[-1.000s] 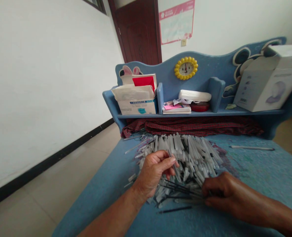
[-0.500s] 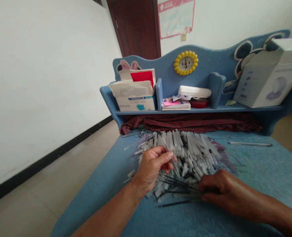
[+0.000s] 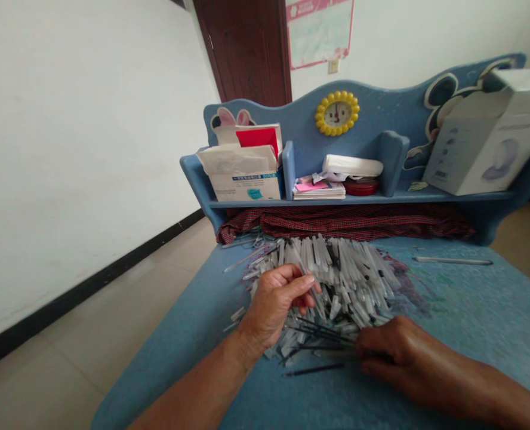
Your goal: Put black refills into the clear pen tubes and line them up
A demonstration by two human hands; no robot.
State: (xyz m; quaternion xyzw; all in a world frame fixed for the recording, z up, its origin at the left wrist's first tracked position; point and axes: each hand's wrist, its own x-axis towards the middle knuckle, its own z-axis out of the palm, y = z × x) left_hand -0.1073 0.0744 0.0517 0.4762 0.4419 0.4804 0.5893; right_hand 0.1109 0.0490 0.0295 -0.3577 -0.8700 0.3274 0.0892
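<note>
My left hand (image 3: 279, 301) is closed, thumb and fingers pinched on what looks like a translucent pen barrel (image 3: 301, 267), partly hidden by the fingers. To its right, my right hand (image 3: 393, 353) is closed around several thin black pen refills (image 3: 321, 330), which point left beneath my left hand. Both hands are over the near side of a heap of translucent pen caps (image 3: 354, 266), some with black bits among them. Another dark refill (image 3: 315, 370) lies on the blue table (image 3: 193, 352) in front of the heap.
A single pen (image 3: 453, 261) lies at the right. Behind the heap, a red checked cloth (image 3: 336, 223) is tucked under the blue shelf (image 3: 247, 203). On the shelf stand a mask box (image 3: 247, 186), papers (image 3: 319, 192) and a large white box (image 3: 480, 149). A yellow flower clock (image 3: 337, 113) hangs above.
My right hand has shifted slightly left and down with the refills. My left hand stays almost still.
</note>
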